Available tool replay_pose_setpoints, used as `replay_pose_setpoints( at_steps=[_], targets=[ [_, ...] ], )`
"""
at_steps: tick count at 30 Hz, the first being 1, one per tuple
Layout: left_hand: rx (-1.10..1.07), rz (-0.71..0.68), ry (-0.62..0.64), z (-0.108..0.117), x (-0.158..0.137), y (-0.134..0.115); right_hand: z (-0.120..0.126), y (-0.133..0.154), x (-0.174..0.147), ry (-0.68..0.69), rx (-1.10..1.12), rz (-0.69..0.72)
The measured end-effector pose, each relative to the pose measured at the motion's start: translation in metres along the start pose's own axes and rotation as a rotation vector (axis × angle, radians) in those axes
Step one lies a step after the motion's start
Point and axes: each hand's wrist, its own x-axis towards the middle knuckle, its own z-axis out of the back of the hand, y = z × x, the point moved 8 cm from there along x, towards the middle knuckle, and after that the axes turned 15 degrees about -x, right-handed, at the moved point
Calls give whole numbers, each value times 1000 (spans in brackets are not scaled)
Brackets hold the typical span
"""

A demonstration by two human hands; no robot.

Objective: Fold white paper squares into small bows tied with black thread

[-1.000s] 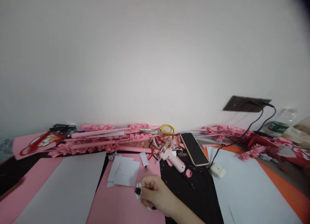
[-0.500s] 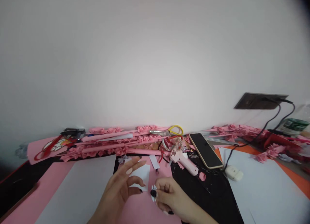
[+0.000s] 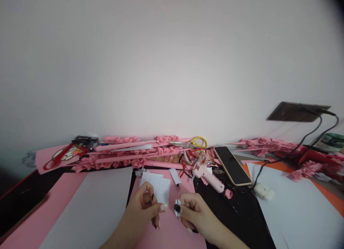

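My right hand (image 3: 197,215) pinches a small folded white paper piece (image 3: 177,203) between thumb and fingers, above the pink paper sheet (image 3: 172,234). Most of the piece is hidden by the black-nailed thumb. To its left, my left hand (image 3: 146,209) hovers a short way apart, fingers bent and thumb stretched toward the folded piece; I see nothing held in it. Just beyond the left hand lie white paper squares (image 3: 162,188). A narrow white paper strip (image 3: 175,176) rests farther back on the pink sheet.
Behind the right hand lie a pink glue gun (image 3: 211,179), yellow-handled scissors (image 3: 199,141) and a phone (image 3: 233,166). Pink paper flower stems (image 3: 129,157) run along the wall. White sheets flank both sides, with a white case (image 3: 264,191) and a black cable (image 3: 290,154) at right.
My left hand has gone from spread fingers over the white squares to bent fingers with the thumb out. The view has shifted slightly; the right hand keeps its pinch.
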Motion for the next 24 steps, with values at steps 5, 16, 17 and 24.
replay_pose_setpoints(
  at_steps=[5,16,17,24],
  targets=[
    [121,75,87,-3,-6,12,0,6,-1,-18,-103,4],
    [382,208,297,-16,-21,41,-20,-1,-8,105,-203,-24],
    [360,225,295,-16,-21,43,-23,-1,-8,125,-212,-21],
    [227,379,304,-21,-22,46,-27,0,-11,230,-284,-26]
  ],
)
